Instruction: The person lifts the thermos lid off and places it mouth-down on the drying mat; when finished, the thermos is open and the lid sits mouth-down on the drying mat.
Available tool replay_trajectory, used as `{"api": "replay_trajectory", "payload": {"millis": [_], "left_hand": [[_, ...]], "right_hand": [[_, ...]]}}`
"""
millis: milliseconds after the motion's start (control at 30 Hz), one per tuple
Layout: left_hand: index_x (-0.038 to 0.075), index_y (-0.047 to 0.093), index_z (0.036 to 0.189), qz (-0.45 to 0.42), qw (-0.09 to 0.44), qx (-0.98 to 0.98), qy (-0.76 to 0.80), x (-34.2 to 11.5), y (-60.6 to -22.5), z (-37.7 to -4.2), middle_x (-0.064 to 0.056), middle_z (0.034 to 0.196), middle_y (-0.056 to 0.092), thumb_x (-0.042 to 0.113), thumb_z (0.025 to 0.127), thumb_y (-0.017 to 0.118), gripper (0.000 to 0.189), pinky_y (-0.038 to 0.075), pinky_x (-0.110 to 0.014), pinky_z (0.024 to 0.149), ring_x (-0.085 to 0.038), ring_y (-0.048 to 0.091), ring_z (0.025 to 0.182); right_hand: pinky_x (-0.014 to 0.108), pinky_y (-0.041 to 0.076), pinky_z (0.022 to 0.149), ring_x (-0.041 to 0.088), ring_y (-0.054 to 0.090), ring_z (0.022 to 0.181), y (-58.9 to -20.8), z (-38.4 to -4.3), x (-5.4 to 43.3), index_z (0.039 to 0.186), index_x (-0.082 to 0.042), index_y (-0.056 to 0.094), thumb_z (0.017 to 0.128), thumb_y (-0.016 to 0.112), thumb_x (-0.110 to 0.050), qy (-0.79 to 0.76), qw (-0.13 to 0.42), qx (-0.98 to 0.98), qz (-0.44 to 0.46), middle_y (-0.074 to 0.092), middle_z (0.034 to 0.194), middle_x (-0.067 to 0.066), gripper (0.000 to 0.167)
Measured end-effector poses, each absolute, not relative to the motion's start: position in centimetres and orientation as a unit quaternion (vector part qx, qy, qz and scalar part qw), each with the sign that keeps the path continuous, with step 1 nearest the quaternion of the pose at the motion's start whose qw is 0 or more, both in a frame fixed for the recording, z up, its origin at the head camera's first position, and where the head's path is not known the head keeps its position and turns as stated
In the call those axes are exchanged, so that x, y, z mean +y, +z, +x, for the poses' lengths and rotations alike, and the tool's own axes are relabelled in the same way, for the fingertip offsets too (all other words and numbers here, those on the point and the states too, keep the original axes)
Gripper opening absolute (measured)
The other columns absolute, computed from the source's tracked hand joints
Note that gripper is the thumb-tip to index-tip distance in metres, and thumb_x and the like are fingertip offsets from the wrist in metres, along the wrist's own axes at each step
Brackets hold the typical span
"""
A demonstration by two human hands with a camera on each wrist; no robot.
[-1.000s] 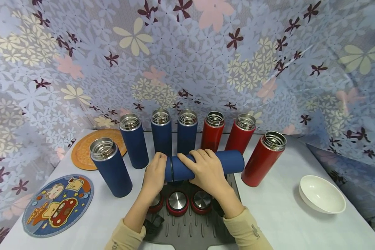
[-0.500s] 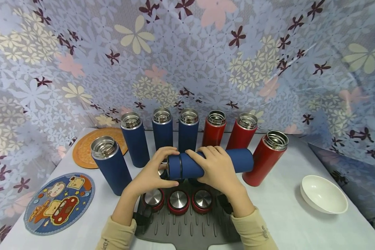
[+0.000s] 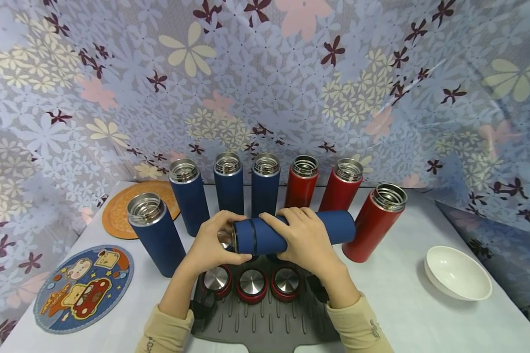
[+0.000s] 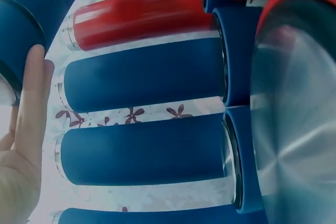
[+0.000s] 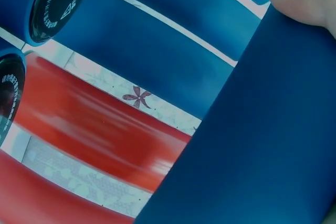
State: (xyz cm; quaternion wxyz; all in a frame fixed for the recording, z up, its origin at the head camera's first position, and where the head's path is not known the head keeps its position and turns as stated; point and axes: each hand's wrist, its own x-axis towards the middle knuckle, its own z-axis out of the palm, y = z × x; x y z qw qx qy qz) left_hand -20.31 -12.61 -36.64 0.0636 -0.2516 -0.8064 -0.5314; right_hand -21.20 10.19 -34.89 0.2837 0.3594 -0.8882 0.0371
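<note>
In the head view, a blue thermos bottle point(image 3: 337, 227) lies sideways in the air above a dark grey board. My right hand point(image 3: 306, 238) grips its body from above; the right wrist view shows the thumb point(image 5: 304, 3) on the blue surface. Around the bottle's blue lid point(image 3: 246, 238), at its left end, my left hand point(image 3: 207, 249) holds with fingers above and thumb below. Its extended fingers point(image 4: 34, 87) reach along the lid in the left wrist view. Red-rimmed steel lids point(image 3: 251, 283) lie on the board point(image 3: 287, 328) below. Blue lids point(image 4: 244, 163) behind them show in the left wrist view.
Several open blue bottles point(image 3: 157, 240) and three open red bottles point(image 3: 375, 220) stand in an arc behind the hands. A white bowl point(image 3: 457, 273) sits at right. Left are a round cartoon mat point(image 3: 84, 289) and an orange round mat point(image 3: 123, 211). A floral curtain hangs behind.
My left hand has opened off the lid, shifted left and come back round it. The bottle has moved slightly right in my right hand's grip.
</note>
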Motion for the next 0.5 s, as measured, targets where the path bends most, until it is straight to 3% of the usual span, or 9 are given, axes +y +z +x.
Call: {"api": "replay_trajectory", "payload": {"millis": [167, 500], "left_hand": [[0.012, 0.055, 0.118, -0.202, 0.031, -0.81, -0.549, -12.4, -36.4, -20.2, -0.013, 0.106, 0.057, 0.011, 0.067, 0.081, 0.057, 0.054, -0.029, 0.065, -0.021, 0.062, 0.079], [0.005, 0.051, 0.112, -0.104, -0.026, -0.799, -0.592, -11.4, -36.2, -20.3, -0.015, 0.087, 0.058, 0.019, 0.081, 0.069, 0.039, 0.054, -0.033, 0.053, -0.021, 0.062, 0.054]], "right_hand": [[0.043, 0.044, 0.089, 0.026, 0.059, 0.097, -34.9, -21.1, 10.2, 0.127, -0.024, 0.054, 0.046, 0.09, -0.042, 0.033, 0.293, -0.887, 0.356, 0.063, 0.105, 0.008, 0.09], [0.042, 0.044, 0.089, 0.026, 0.059, 0.096, -35.1, -21.2, 10.2, 0.127, -0.025, 0.054, 0.045, 0.091, -0.043, 0.021, 0.311, -0.882, 0.353, 0.062, 0.105, 0.009, 0.092]]}}
